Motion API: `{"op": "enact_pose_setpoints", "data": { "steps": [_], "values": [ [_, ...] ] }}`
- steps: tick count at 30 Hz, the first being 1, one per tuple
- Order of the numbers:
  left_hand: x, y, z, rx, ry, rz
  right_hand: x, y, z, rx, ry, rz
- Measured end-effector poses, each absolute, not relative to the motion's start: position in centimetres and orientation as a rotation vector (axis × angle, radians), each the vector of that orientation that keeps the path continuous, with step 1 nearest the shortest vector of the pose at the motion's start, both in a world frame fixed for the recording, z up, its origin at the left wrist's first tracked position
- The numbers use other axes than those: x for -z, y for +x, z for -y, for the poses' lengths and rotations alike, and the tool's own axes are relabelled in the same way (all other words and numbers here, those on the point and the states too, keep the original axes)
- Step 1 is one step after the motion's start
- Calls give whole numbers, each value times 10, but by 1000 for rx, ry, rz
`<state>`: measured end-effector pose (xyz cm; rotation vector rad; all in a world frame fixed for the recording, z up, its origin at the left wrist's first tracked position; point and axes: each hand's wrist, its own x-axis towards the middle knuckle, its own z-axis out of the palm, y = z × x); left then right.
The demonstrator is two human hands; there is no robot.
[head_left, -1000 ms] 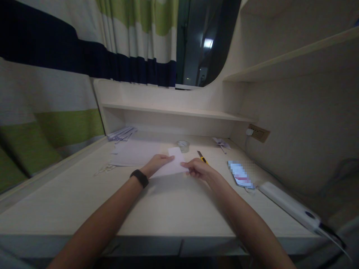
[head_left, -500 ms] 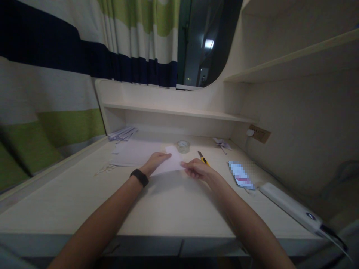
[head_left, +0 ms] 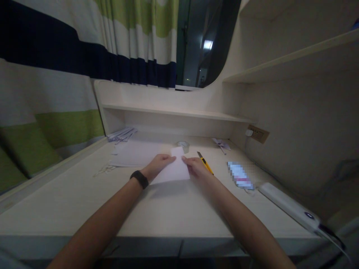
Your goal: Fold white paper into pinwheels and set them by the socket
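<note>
While tape roll (head_left: 184,144) crowds the far end and cutter (head_left: 205,164) lies right, left hand (head_left: 158,165) and right hand (head_left: 197,167) pinch white paper (head_left: 176,170) over desk (head_left: 174,215). Narrow end points far, long axis roughly near-to-far.

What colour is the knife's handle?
The knife's handle is yellow and black, best seen in the head view.

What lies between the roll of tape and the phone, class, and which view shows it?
A yellow cutter lies between the roll of tape and the phone, beside the right hand; the head view shows it.
</note>
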<state>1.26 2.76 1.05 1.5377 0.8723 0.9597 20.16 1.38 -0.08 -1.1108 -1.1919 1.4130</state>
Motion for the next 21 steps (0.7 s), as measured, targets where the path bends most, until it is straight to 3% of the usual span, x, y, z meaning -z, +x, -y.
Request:
{"op": "enact_pose_setpoints", "data": {
  "steps": [12,21],
  "values": [
    [-9,11,-31,-988,1494,-770,-12,208,1,-1553,-1149,1581],
    [-6,10,-33,-944,1644,-877,-1,193,-1,-1367,-1141,1432]
  ]
}}
